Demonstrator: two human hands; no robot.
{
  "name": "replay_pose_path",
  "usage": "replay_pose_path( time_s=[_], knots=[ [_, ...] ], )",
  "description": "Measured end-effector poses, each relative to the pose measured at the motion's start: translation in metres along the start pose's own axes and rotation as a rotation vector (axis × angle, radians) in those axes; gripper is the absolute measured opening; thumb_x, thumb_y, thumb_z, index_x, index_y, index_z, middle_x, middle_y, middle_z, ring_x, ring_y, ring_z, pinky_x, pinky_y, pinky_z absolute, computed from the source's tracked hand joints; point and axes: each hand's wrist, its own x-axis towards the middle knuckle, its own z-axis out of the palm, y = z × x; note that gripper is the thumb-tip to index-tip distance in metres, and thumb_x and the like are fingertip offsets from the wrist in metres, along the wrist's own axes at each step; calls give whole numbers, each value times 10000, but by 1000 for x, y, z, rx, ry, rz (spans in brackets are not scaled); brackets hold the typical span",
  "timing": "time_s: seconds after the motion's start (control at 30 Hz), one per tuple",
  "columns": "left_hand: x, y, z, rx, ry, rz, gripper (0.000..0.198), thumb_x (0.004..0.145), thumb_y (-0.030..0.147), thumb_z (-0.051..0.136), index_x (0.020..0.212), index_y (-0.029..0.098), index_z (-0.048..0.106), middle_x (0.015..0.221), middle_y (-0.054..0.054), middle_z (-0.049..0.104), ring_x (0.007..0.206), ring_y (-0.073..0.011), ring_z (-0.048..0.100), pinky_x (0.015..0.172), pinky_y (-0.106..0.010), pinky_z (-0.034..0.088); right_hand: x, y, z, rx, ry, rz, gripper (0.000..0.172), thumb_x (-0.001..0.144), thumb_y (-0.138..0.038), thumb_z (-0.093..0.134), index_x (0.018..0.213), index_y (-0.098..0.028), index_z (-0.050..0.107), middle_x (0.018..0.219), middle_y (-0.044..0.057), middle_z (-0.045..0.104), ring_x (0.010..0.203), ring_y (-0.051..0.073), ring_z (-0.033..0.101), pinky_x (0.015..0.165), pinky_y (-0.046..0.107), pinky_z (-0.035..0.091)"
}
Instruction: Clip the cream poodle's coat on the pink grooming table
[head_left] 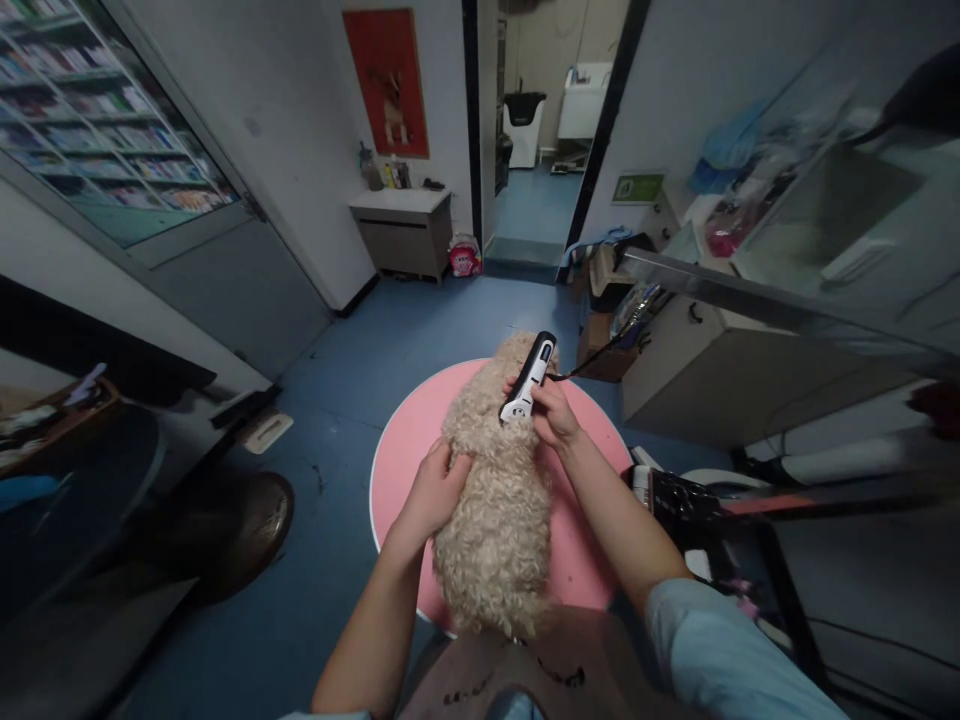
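A curly, cream-coloured dog [499,520] is on a round pink table [401,445], its back toward me and its head at the far side. My right hand [553,412] is closed around a black and white hair clipper [531,378]. The clipper's lower end touches the fur near the dog's neck or shoulders; its blade is hidden. My left hand [442,485] rests on the dog's left side, thumb on the coat and the other fingers partly hidden along the flank.
A metal bar [697,280] juts in from the right. Beyond the table stand a cabinet [705,370], boxes [600,345] and a small white-topped drawer unit [401,225]. A dark round stool [251,530] is at left. A doorway opens onto a back room with a sink [586,105].
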Motion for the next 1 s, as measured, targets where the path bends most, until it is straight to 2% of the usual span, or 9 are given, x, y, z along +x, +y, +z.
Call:
replay_pose_path(
  time_s=[0.13, 0.2, 0.27, 0.4, 0.5, 0.6, 0.7, 0.83, 1.0],
  knots=[
    [-1, -2, 1, -30, 30, -5, 336, 904, 300, 467, 1130, 144, 659, 1197, -106, 656, 1143, -224, 585, 1022, -353, 422, -33, -1, 14, -9, -71, -3, 470, 672, -379, 766, 1066, -260, 541, 971, 54, 718, 1041, 291, 678, 826, 457, 579],
    [-2, -2, 2, -53, 46, 5, 327, 900, 285, 466, 1117, 143, 665, 1190, -104, 663, 1144, -224, 588, 1019, -349, 426, -39, -4, 15, -18, -119, 13, 505, 670, -391, 763, 1103, -264, 536, 986, 56, 713, 1045, 291, 675, 824, 457, 578],
    [-3, -1, 3, -75, 61, 9, 315, 896, 282, 466, 1090, 145, 673, 1186, -99, 668, 1135, -223, 592, 1013, -343, 432, -30, -9, 13, -26, -107, -10, 479, 673, -391, 752, 1080, -262, 536, 985, 53, 710, 1042, 283, 673, 822, 450, 579],
    [-6, -2, 6, -109, 96, -16, 298, 886, 282, 456, 1030, 144, 678, 1157, -87, 680, 1069, -211, 614, 964, -323, 455, 16, -14, 12, -60, 163, -183, 335, 664, -329, 734, 893, -253, 502, 870, 23, 706, 987, 251, 681, 808, 407, 587],
    [-8, -5, 6, -145, 132, -42, 292, 884, 283, 444, 980, 136, 677, 1127, -86, 685, 1040, -208, 614, 934, -317, 460, 31, -9, 17, -111, 161, -115, 358, 637, -305, 754, 873, -245, 491, 850, 23, 706, 968, 253, 689, 797, 405, 594],
    [-10, -5, 6, -198, 163, -88, 307, 890, 289, 420, 925, 122, 675, 1061, -91, 697, 990, -210, 616, 895, -318, 467, 15, -4, 25, -141, 38, -42, 406, 650, -348, 770, 936, -242, 504, 899, 38, 716, 968, 262, 694, 773, 411, 601],
    [-12, -1, 7, -282, 188, -110, 325, 895, 298, 403, 915, 115, 671, 995, -89, 706, 949, -206, 620, 862, -305, 480, -9, -4, 34, -150, -23, -23, 425, 661, -369, 777, 969, -243, 513, 933, 46, 723, 978, 268, 695, 758, 403, 603],
    [-14, 3, 7, -348, 207, -58, 345, 907, 311, 392, 979, 123, 672, 1095, -90, 696, 1034, -196, 608, 965, -299, 452, -31, -7, 45, -153, -61, 2, 431, 658, -374, 789, 977, -244, 529, 946, 40, 724, 992, 270, 696, 783, 391, 599],
    [-20, -3, 9, -405, 211, -49, 350, 913, 312, 394, 1025, 123, 667, 1144, -94, 679, 1062, -204, 601, 1002, -330, 434, -58, -11, 53, -174, -118, 5, 490, 671, -393, 798, 1056, -245, 533, 999, 55, 730, 1000, 272, 701, 807, 411, 596]
  ],
)
